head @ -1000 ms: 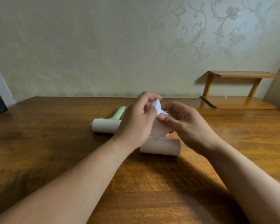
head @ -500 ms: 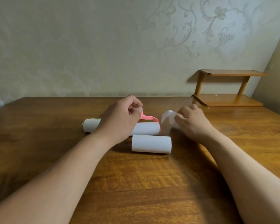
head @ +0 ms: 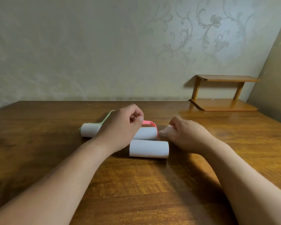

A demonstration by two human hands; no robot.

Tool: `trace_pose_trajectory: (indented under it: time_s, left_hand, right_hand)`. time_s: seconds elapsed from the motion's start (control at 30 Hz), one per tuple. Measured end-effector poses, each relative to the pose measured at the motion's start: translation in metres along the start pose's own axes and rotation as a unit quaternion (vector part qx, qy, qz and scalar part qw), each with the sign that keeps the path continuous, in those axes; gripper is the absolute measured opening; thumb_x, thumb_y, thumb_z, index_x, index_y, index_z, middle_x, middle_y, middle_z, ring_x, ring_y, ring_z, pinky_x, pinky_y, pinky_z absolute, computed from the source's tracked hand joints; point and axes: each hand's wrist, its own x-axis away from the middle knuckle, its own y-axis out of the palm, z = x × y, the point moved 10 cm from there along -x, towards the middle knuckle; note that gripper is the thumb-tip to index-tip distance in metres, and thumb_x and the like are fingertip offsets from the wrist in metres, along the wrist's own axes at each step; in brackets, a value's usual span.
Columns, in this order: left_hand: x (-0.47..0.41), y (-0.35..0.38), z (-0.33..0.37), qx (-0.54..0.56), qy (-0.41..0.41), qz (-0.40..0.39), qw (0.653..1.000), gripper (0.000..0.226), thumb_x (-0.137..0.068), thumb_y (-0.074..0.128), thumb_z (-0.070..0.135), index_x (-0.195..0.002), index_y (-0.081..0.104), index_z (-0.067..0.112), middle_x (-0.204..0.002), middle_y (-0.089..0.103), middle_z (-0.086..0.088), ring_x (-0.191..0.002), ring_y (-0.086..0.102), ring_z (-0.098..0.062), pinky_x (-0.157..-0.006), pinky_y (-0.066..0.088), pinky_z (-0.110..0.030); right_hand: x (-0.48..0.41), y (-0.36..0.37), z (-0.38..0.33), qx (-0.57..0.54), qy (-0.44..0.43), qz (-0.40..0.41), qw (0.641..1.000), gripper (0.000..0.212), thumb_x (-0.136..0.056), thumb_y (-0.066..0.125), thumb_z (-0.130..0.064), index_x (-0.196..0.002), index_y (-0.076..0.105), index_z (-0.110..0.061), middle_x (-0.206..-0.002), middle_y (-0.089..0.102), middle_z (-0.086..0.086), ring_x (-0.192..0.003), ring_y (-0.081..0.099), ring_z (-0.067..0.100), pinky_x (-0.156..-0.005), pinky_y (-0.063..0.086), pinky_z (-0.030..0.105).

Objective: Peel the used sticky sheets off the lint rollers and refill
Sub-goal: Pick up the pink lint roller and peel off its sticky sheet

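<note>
Just right of pink roller [head: 146, 133], right hand [head: 186, 135] pinches crumpled sheet [head: 163, 132]

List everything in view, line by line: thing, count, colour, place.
green roller: one, green with white roll, on table, far left
pink roller: one, pink with white roll, centre
spare roll: one, white, just in front of pink roller
sheet: one, white, crumpled, right of pink roller
shelf: one, wooden, table's back right
table: one, brown wood
left hand: one, holds pink roller's handle
right hand: one, pinches sheet
</note>
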Motion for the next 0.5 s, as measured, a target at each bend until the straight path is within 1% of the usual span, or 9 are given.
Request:
trace_pose_trajectory:
  time_s: [0.07,0.1,0.13,0.2,0.27,0.33,0.4,0.47,0.5]
  left_hand:
    - [-0.001,0.0,-0.001,-0.001,-0.002,0.0,1.0,0.01,-0.108,0.062,0.037,-0.101,0.067,0.042,-0.096,0.07,0.022,-0.104,0.058,0.012,-0.072,0.052,-0.02]
    - [-0.001,0.001,-0.001,-0.004,-0.001,0.0,1.0,0.01,-0.108,0.062,0.037,-0.101,0.067,0.043,-0.096,0.07,0.022,-0.104,0.059,0.012,-0.073,0.053,-0.021]
    - [-0.001,0.001,-0.001,-0.006,0.0,0.0,1.0,0.01,-0.108,0.062,0.038,-0.101,0.067,0.043,-0.096,0.07,0.022,-0.103,0.059,0.011,-0.073,0.053,-0.021]
    - [-0.002,0.0,-0.001,-0.005,0.001,0.001,1.0,0.011,-0.108,0.062,0.037,-0.101,0.067,0.043,-0.096,0.07,0.022,-0.103,0.059,0.011,-0.071,0.052,-0.02]
    - [-0.002,-0.001,-0.001,-0.004,0.0,0.0,1.0,0.012,-0.109,0.062,0.035,-0.101,0.067,0.042,-0.095,0.07,0.021,-0.103,0.059,0.011,-0.07,0.051,-0.02]
    - [-0.001,-0.003,0.001,-0.007,-0.001,0.003,1.0,0.012,-0.109,0.061,0.033,-0.104,0.068,0.042,-0.097,0.07,0.02,-0.1,0.061,0.007,-0.073,0.054,-0.024]
    - [0.0,-0.004,0.004,-0.019,0.005,-0.006,1.0,0.014,-0.11,0.061,0.03,-0.11,0.072,0.039,-0.108,0.073,0.02,-0.101,0.065,0.001,-0.086,0.059,-0.034]
    - [0.001,0.002,0.007,-0.053,0.018,-0.047,0.997,0.018,-0.11,0.061,0.029,-0.117,0.075,0.038,-0.124,0.075,0.016,-0.116,0.063,-0.009,-0.103,0.052,-0.043]
    - [0.002,0.006,0.008,-0.082,0.023,-0.076,0.993,0.019,-0.11,0.061,0.032,-0.121,0.075,0.04,-0.131,0.074,0.015,-0.122,0.06,-0.012,-0.106,0.045,-0.042]
  right_hand:
    - [0.001,-0.008,0.015,-0.108,0.035,0.038,0.993,0.028,-0.11,0.049,-0.032,-0.134,0.063,-0.027,-0.123,0.074,0.002,-0.1,0.065,0.019,-0.077,0.051,0.032]
    - [0.0,-0.015,0.022,-0.128,0.04,0.076,0.988,0.027,-0.111,0.05,-0.023,-0.133,0.067,-0.024,-0.127,0.074,0.004,-0.102,0.064,0.019,-0.081,0.051,0.031]
    - [-0.001,-0.02,0.027,-0.128,0.04,0.107,0.985,0.028,-0.11,0.052,-0.016,-0.131,0.07,-0.021,-0.128,0.075,0.006,-0.104,0.063,0.018,-0.085,0.05,0.03]
    - [-0.001,-0.025,0.03,-0.109,0.031,0.131,0.985,0.028,-0.107,0.057,-0.006,-0.125,0.076,-0.015,-0.129,0.073,0.008,-0.105,0.063,0.019,-0.089,0.049,0.028]
    - [-0.001,-0.024,0.027,-0.098,0.024,0.128,0.987,0.025,-0.103,0.067,-0.007,-0.124,0.076,-0.016,-0.135,0.065,0.008,-0.109,0.063,0.021,-0.092,0.053,0.03]
    - [0.001,-0.025,0.021,-0.089,0.019,0.132,0.987,0.033,-0.099,0.078,-0.017,-0.132,0.072,-0.023,-0.141,0.055,0.009,-0.121,0.062,0.027,-0.1,0.057,0.037]
    - [0.008,-0.043,0.013,-0.085,-0.01,0.194,0.977,0.037,-0.099,0.078,-0.025,-0.135,0.069,-0.025,-0.138,0.055,0.011,-0.127,0.058,0.031,-0.101,0.055,0.041]
    - [0.018,-0.064,0.006,-0.116,-0.054,0.276,0.953,0.026,-0.102,0.073,-0.023,-0.129,0.073,-0.021,-0.127,0.06,0.008,-0.116,0.062,0.028,-0.093,0.055,0.038]
    - [0.02,-0.067,0.003,-0.146,-0.071,0.287,0.944,0.02,-0.103,0.071,-0.021,-0.123,0.075,-0.02,-0.12,0.062,0.004,-0.107,0.064,0.022,-0.089,0.057,0.036]
